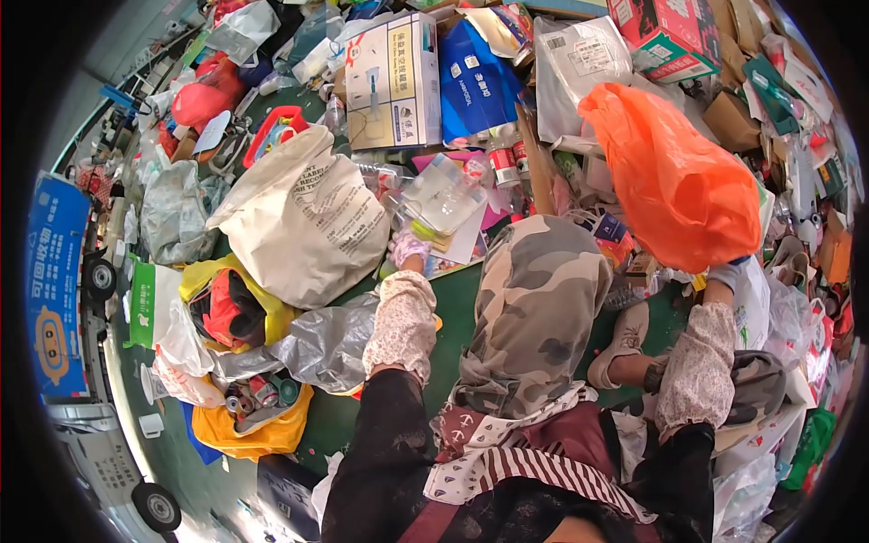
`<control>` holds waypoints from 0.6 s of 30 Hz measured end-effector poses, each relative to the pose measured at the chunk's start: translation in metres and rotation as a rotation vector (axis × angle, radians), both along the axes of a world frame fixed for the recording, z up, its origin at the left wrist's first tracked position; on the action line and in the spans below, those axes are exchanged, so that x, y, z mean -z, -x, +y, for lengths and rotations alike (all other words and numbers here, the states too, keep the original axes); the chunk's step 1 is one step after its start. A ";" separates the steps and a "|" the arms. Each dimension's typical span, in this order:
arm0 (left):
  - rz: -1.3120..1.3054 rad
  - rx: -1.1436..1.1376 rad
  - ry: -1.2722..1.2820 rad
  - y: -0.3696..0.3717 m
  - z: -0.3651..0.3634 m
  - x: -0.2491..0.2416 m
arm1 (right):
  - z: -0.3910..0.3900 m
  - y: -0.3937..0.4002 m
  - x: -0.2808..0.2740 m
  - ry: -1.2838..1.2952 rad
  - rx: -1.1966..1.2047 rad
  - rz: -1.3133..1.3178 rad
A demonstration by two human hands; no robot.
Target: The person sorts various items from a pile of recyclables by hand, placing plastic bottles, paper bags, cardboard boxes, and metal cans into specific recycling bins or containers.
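My left hand, in a pinkish patterned glove, is by the right edge of a cream fabric bag with printed text. Clear plastic packaging and flat cards lie just beyond it; its fingers are too small and partly hidden to read. At the right, my right hand, in a grey-blue glove, is at the lower end of a puffed-out orange plastic bag. The bag covers most of its fingers, so its grip is unclear.
A yellow bag and an orange bag of cans stand at the left. A white-yellow box, a blue packet and a red-green box lie ahead. Mixed waste is piled at the right.
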State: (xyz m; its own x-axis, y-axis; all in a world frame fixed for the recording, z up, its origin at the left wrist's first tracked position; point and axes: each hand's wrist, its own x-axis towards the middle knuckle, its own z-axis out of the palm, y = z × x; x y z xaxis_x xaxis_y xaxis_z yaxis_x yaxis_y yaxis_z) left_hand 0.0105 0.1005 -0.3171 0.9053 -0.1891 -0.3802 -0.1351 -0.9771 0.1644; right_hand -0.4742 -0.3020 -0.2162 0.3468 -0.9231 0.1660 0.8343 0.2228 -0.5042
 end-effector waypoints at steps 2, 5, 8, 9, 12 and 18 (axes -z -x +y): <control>-0.015 0.019 -0.067 0.003 0.012 0.020 | 0.014 0.016 0.025 0.092 -0.136 -0.134; -0.015 0.121 -0.090 0.014 0.025 0.036 | 0.043 0.031 0.083 0.249 -0.517 -0.358; 0.006 0.309 0.171 0.012 0.024 0.046 | 0.074 0.025 0.140 0.051 -0.099 0.217; 0.012 0.379 0.312 0.010 0.022 0.051 | 0.084 0.018 0.160 -0.158 0.139 0.710; -0.224 0.484 0.286 0.014 0.007 0.030 | 0.114 0.012 0.204 0.888 0.081 2.258; -0.130 0.169 0.115 -0.047 -0.005 0.021 | 0.134 0.004 0.211 1.434 -0.015 2.766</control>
